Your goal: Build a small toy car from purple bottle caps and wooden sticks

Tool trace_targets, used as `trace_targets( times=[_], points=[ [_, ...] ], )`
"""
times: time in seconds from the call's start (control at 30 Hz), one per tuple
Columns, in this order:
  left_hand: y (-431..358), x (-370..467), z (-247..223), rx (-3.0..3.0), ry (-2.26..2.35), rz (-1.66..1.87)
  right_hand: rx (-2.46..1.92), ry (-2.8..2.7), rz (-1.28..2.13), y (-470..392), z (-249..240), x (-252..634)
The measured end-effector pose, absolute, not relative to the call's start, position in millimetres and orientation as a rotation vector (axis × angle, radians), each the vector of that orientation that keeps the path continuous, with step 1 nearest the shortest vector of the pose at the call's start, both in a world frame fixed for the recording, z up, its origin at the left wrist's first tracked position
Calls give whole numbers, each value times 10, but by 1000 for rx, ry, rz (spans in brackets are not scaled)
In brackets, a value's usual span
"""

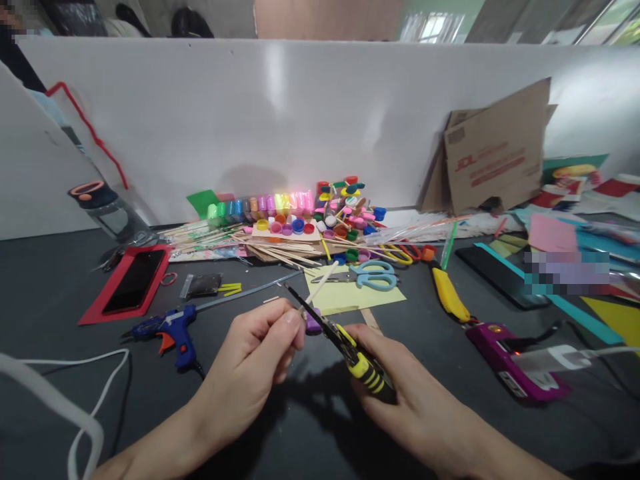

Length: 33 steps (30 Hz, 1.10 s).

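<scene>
My left hand (263,343) is closed, pinching a thin pale wooden stick (324,280) that slants up to the right. My right hand (393,380) is wrapped round the black-and-yellow handles of what look like long-nose pliers (367,373). Their long dark jaws point up and left, crossing the stick close to my left fingertips; whether they grip it I cannot tell. Just beyond, light-blue-handled scissors (375,275) lie on a pale yellow sheet (335,297). A purple piece (313,322) sits on the table behind the jaws.
A blue glue gun (183,333) and a phone (134,281) on red paper lie left, near a water bottle (113,213). Wooden sticks (280,252) and paint pots (275,228) line the back. A purple power strip (515,363) and cardboard (500,157) are right.
</scene>
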<state>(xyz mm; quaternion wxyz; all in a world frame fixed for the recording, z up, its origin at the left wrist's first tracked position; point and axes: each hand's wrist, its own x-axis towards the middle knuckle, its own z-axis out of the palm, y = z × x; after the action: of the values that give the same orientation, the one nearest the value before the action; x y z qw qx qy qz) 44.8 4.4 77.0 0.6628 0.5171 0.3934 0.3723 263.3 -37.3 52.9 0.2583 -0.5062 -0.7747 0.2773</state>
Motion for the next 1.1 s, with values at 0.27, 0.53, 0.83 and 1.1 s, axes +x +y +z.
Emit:
trace_targets(
  times=[0.27,0.53,0.83,1.1],
  points=[
    [44,387,805,1457,999,955,-1458,-2098,757,-368,593,2814],
    [-2,344,906,2076,1058,1065,-1862,-2287,210,-37,169,3298],
    [-7,357,908,2600,1022,1155,-1401,-2242,-144,-83,454,3071],
    [-27,363,826,2758,982,1065,-754,-2281,-414,9,1005,2504]
  ],
)
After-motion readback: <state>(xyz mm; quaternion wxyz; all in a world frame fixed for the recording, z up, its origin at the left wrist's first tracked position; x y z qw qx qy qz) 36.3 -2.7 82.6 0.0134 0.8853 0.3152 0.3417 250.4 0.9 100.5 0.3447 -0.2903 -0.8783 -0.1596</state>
